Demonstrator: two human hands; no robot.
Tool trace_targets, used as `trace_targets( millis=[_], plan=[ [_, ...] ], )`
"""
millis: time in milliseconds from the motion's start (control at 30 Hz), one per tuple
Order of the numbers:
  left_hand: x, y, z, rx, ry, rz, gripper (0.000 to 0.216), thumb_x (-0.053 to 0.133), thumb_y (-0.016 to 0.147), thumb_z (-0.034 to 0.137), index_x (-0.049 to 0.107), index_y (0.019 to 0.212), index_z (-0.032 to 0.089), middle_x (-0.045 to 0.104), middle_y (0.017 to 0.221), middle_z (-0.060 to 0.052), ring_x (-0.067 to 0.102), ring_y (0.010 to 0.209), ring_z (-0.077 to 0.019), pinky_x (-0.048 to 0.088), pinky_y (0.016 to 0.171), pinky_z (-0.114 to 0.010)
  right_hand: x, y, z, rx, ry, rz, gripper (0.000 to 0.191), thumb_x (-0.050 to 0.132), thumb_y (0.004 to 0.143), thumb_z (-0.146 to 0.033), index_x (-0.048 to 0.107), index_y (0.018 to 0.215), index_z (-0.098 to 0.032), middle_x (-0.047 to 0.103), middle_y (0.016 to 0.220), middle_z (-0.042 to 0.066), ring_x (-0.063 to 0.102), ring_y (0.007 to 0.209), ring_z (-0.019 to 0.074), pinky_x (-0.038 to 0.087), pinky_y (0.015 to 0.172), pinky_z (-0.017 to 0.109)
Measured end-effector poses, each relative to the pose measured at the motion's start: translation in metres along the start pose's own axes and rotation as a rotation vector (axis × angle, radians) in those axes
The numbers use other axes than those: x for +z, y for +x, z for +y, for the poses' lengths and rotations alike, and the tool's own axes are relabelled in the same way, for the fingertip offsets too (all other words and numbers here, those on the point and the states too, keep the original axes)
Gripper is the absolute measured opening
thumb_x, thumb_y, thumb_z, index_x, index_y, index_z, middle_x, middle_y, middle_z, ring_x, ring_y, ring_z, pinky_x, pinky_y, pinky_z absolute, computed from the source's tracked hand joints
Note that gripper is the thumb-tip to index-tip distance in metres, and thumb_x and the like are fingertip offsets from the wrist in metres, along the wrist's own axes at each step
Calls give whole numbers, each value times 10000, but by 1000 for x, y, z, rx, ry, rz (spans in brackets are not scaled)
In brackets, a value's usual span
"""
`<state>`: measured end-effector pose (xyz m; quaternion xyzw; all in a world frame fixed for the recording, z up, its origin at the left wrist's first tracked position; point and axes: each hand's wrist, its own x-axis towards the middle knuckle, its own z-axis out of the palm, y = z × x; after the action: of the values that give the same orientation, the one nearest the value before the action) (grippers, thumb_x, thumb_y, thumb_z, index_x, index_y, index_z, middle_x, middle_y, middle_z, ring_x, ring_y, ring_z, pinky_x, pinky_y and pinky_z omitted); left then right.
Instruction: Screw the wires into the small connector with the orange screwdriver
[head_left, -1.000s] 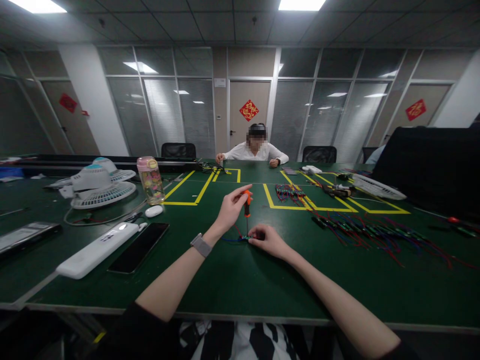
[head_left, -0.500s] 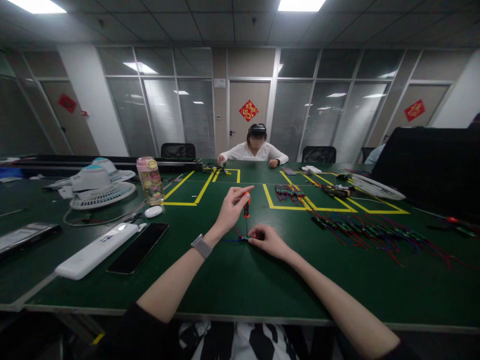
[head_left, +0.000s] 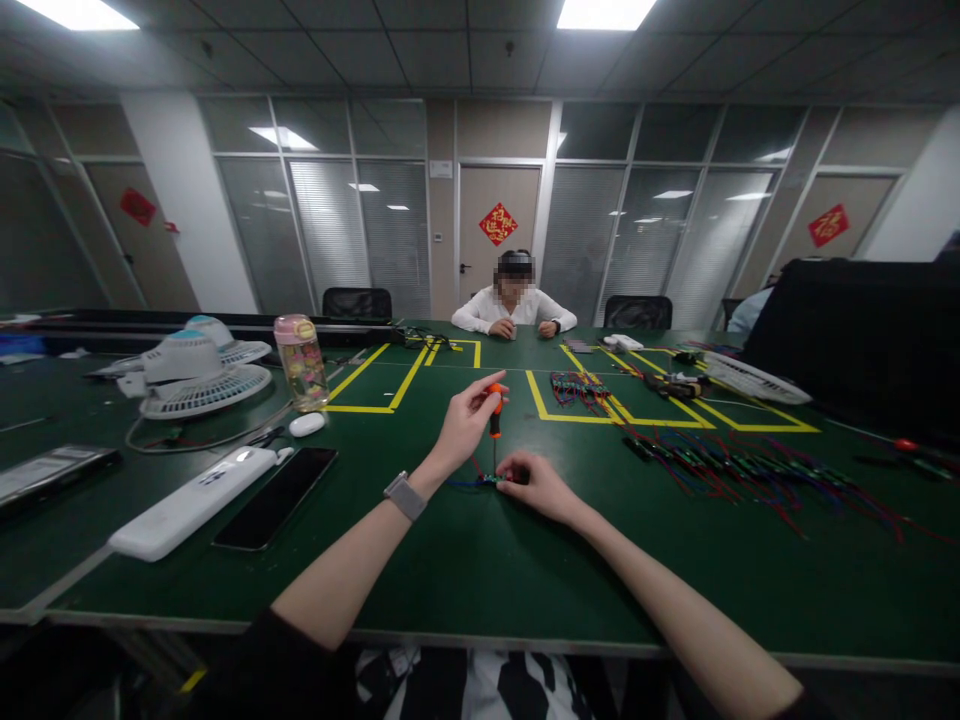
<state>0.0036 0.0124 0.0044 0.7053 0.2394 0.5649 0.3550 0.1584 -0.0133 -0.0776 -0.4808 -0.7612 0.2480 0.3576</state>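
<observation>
My left hand (head_left: pixel 463 425) pinches the orange handle of a small screwdriver (head_left: pixel 495 412), which stands upright with its tip on a small green circuit board (head_left: pixel 489 480). My right hand (head_left: pixel 536 480) presses on that board against the green table (head_left: pixel 465 560), fingers closed over it. Red and blue wires run from the board to the left. A grey watch sits on my left wrist.
A white power strip (head_left: pixel 191 503) and a dark phone (head_left: pixel 276 496) lie to the left, with white fans (head_left: pixel 199 373), a pink bottle (head_left: pixel 301 362) and a white mouse (head_left: pixel 307 423) behind. Wired boards (head_left: pixel 735 470) spread at right. A person in white sits across the table.
My hands stay at the board with the screwdriver; my left fingers shift slightly on the handle. The person opposite has brought both hands together in front of them.
</observation>
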Motion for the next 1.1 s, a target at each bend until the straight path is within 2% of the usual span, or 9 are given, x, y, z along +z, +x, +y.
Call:
trace_targets(
  millis=[133,200,300,467,600,767,933,1000,1100],
  plan=[
    [-1,0,-1,61,120,73,287,566,806,311,650,1061,208,573,1006,-58,564,902,-149,467,793,-257,0,0,-1,3,-3,4,146,650,683,-163,653,828,-148,577,711,-4,522,657,117,427,629,234],
    [-1,1,-1,45,91,48,285,519,836,300,642,1077,212,570,1047,-62,558,952,-155,458,826,-266,-1,0,-2,15,-11,-1,153,654,676,-157,657,829,-147,576,708,-3,522,652,117,423,621,233],
    [-1,1,-2,-13,3,3,332,486,854,287,589,1157,197,610,982,-58,583,905,-151,461,838,-296,0,0,-1,9,-7,-1,153,654,672,-152,659,825,-142,577,718,2,525,655,119,424,627,238],
    [-1,0,-4,57,159,104,300,578,796,311,647,1070,209,573,978,-53,561,879,-142,455,810,-262,2,1,3,-4,-4,7,141,645,689,-178,659,825,-147,572,709,0,525,652,120,423,623,239],
    [-1,1,-3,-13,24,13,340,465,861,285,593,1166,202,608,983,-58,588,861,-141,465,797,-277,1,1,2,-11,5,-7,136,635,710,-190,657,839,-153,577,715,-3,521,657,117,421,628,236],
    [-1,1,-3,43,104,118,272,581,794,309,667,1027,200,596,979,-53,583,860,-139,467,768,-250,0,0,0,-21,-9,-10,125,627,723,-199,657,834,-150,566,709,-2,507,643,113,403,609,231],
    [-1,1,-1,-46,-45,0,346,494,850,303,594,1160,183,642,994,-66,613,873,-153,474,790,-283,-1,0,1,-38,-10,-14,126,622,733,-209,657,839,-152,566,709,-3,504,641,112,401,612,231],
    [-1,1,-1,-35,-23,24,350,557,811,319,616,1126,178,649,951,-58,613,825,-146,477,769,-273,-1,0,1,-37,-11,-14,127,624,731,-208,660,840,-153,565,699,-6,502,634,111,400,609,228],
    [-1,1,-1,23,49,59,292,597,781,316,669,1034,191,619,1026,-63,595,862,-144,469,772,-250,-2,0,0,-19,-3,-13,137,637,714,-200,662,838,-148,565,694,-6,506,631,111,404,605,228]
  ],
)
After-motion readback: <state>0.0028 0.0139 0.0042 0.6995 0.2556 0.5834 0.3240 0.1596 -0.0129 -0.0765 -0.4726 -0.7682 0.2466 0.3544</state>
